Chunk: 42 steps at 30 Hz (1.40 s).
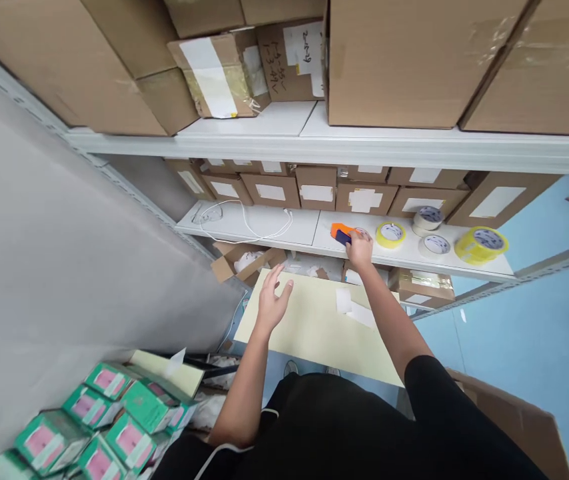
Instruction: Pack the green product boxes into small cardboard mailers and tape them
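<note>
My right hand (360, 249) reaches to the middle shelf, its fingers closed around an orange and dark blue tape dispenser (342, 231) at the shelf's front edge. Part of the dispenser is hidden behind the hand. A yellow tape roll (390, 235) lies just right of that hand. My left hand (272, 300) hovers over the pale yellow tabletop (304, 327), fingers apart and holding nothing. Near the tabletop's right side lie white paper pieces (344, 301).
More tape rolls (481, 245) stand at the shelf's right end. A white cable (245, 227) lies on its left half. Labelled cardboard boxes (316, 187) line the shelf's back. Green boxes (129, 437) are stacked at lower left; a large carton (514, 420) is at lower right.
</note>
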{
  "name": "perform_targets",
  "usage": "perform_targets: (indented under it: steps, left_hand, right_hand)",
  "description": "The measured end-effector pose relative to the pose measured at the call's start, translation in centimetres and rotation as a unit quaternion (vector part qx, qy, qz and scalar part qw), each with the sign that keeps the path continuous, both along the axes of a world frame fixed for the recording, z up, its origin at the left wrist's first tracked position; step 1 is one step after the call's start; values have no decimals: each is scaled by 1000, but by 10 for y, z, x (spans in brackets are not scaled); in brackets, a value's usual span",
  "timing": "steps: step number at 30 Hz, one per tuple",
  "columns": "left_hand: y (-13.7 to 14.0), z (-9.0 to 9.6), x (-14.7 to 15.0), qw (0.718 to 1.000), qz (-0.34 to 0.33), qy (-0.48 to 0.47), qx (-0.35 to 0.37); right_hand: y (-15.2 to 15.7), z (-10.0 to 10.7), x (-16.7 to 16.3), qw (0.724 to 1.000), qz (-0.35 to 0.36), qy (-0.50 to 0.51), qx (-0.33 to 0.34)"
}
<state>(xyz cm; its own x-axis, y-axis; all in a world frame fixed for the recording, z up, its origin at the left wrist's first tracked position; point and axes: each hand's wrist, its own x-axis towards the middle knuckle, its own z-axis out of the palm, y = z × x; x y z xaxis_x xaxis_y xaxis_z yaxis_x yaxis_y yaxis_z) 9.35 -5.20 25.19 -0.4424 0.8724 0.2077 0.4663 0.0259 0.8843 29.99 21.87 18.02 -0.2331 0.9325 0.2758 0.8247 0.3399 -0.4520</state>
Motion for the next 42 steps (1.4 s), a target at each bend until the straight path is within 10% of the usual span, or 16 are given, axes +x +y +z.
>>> perform_targets:
  steps: [8, 16, 34, 42]
  left_hand:
    - [-47, -34, -19, 988, 105, -112, -35]
    - [-125, -51, -53, 974, 194, -115, -4]
    - [-496, -107, -249, 837, 518, -178, 18]
    - [-574, -145, -313, 787, 603, -101, -78]
  right_hand:
    - [-70, -24, -8, 985, 70, 143, 72]
    - [-190, -11, -110, 927, 309, 203, -68]
    - [-501, -54, -412, 786, 542, 141, -260]
    - [-608, -77, -506, 746, 547, 124, -358]
